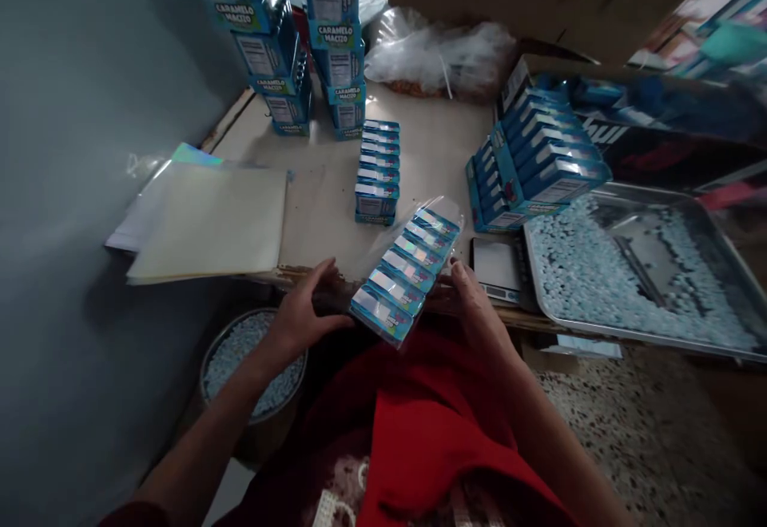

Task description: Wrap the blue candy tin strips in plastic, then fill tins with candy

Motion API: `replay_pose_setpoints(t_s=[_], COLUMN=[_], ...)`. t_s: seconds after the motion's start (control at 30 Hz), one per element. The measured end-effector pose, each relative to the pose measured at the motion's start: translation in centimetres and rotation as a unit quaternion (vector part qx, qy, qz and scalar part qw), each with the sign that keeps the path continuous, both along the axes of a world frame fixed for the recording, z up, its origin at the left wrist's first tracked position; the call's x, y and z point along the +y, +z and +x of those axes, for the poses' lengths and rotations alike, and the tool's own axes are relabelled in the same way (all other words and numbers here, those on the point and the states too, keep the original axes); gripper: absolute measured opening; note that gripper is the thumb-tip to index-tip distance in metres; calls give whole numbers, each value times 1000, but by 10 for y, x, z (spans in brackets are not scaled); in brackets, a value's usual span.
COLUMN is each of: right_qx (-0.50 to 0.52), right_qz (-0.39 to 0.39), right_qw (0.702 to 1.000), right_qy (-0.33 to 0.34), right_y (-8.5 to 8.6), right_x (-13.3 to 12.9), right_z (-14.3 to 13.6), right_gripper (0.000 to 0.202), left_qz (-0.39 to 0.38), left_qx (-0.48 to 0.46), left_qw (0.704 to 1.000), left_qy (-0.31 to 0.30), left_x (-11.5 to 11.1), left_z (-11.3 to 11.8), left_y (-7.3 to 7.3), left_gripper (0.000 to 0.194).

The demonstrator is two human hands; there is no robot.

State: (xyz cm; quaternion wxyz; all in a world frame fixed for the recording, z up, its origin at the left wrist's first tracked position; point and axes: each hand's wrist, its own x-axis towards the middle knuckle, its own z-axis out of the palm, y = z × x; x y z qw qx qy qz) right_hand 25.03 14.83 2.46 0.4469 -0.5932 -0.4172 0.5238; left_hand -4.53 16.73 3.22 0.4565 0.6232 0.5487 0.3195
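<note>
One clear-bagged pack (pixel 404 275) of blue boxes, about six counted, overhung the front edge of the tabletop (pixel 323 215). Left hand (pixel 300 311): thumb and fingers apart, thumb tip at the pack's near left corner; contact unclear. Right hand (pixel 479 303): at the pack's right side, fingers partly hidden; could not tell whether clamped. Two tall stacks (pixel 335 0) stood toward the far left corner. One scale (pixel 496 262) and one metal tray (pixel 629 334) lay along the front edge, rightward.
</note>
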Motion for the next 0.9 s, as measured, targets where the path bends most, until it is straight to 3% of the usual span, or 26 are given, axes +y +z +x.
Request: replay_pose_setpoints(t_s=[0.07,0.13,0.23,0.3,0.43,0.63,0.8,0.9], right_qx=[51,66,41,-41,-216,-302,-350,-312], right_qz=[-30,-2,55,87,125,199,232,198], right_qw=[998,996,990,987,967,932,906,929], right_qy=[12,52,125,130,57,-25,-56,-9], right_y=[6,10,8,1,-17,-31,-27,-15], right_x=[-7,-18,-41,-58,-80,-72,-68,-69], right_z=[-6,-9,-11,-16,-38,-60,-64,-48], right_gripper=[80,98,136,148,135,117,106,111], left_qz=[-36,-45,-52,-61,-61,-58,-81,-89], left_qx=[-23,-36,-61,-79,-86,-65,-33,0], left_qw=[998,997,996,994,989,988,976,985], left_qy=[47,55,34,44,108,128,197,145], left_x=[-6,-12,-21,-27,-35,-39,-42,-31], left_z=[4,7,15,22,34,42,53,32], left_y=[-17,-30,-37,-37,-33,-31,-35,-26], left_gripper=[75,55,49,43,29,26,31,46])
